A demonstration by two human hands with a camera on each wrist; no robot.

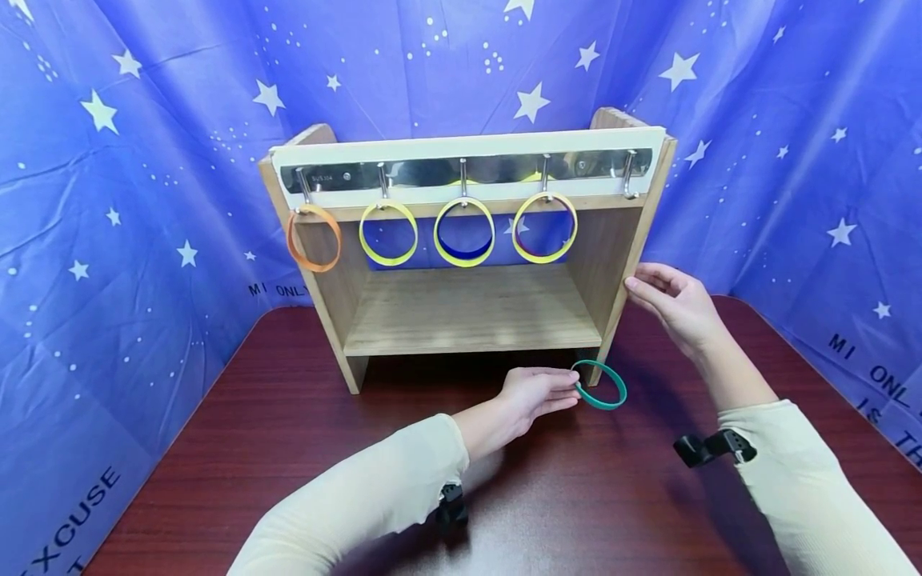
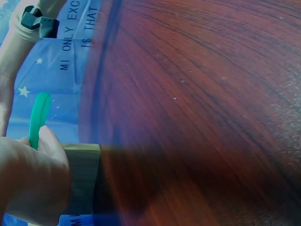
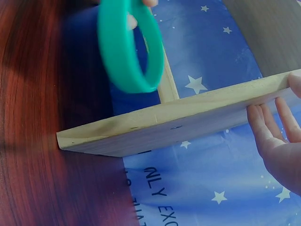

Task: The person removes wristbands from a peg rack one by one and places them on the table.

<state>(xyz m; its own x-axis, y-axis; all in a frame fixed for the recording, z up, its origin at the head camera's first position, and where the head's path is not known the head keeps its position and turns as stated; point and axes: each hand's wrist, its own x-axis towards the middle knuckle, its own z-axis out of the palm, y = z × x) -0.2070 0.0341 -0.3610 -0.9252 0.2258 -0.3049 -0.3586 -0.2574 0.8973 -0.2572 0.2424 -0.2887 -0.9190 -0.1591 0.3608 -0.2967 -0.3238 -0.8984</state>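
Observation:
My left hand point(image 1: 531, 398) pinches a green wristband point(image 1: 602, 406) between thumb and fingers, low in front of the wooden rack's right leg. In the right wrist view the green wristband point(image 3: 114, 52) appears large, above the rack's side panel point(image 3: 141, 118). My right hand point(image 1: 680, 310) touches the outer side of that panel, its fingers fairly straight. Along the top of the rack point(image 1: 471, 312) runs a metal hook rail point(image 1: 425, 171). An orange band point(image 1: 314, 266) and several yellow bands point(image 1: 389, 262) hang from its hooks. The rightmost hook point(image 1: 628, 176) is bare.
The rack stands on a dark red wooden table point(image 1: 238, 472). Blue curtains point(image 1: 180, 96) with white stars surround the back and sides. Black wrist cameras point(image 1: 702, 450) are strapped over the pale sleeves point(image 1: 799, 464).

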